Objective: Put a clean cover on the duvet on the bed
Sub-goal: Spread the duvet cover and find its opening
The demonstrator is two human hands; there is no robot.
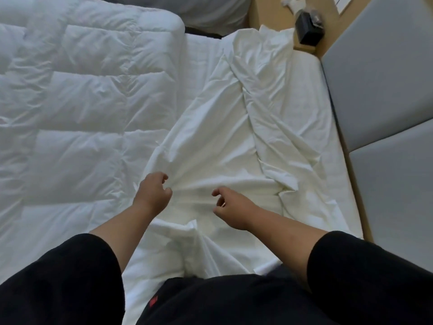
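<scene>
A thick white quilted duvet [77, 109] lies spread over the left half of the bed. A thin, creased white duvet cover [234, 137] lies in a long rumpled strip down the middle and right of the mattress, reaching my body. My left hand [153, 192] sits at the cover's left edge beside the duvet, fingers curled into the fabric, and creases fan out from it. My right hand [230, 207] hovers just over the cover a little to the right, fingers loosely curled with nothing between them.
A grey padded headboard [384, 78] runs along the bed's right side. A wooden bedside surface [269, 10] at the top holds a black tissue box [309, 26]. Another white bed [210, 12] shows at the top, and bare mattress sheet [311, 73] to the right.
</scene>
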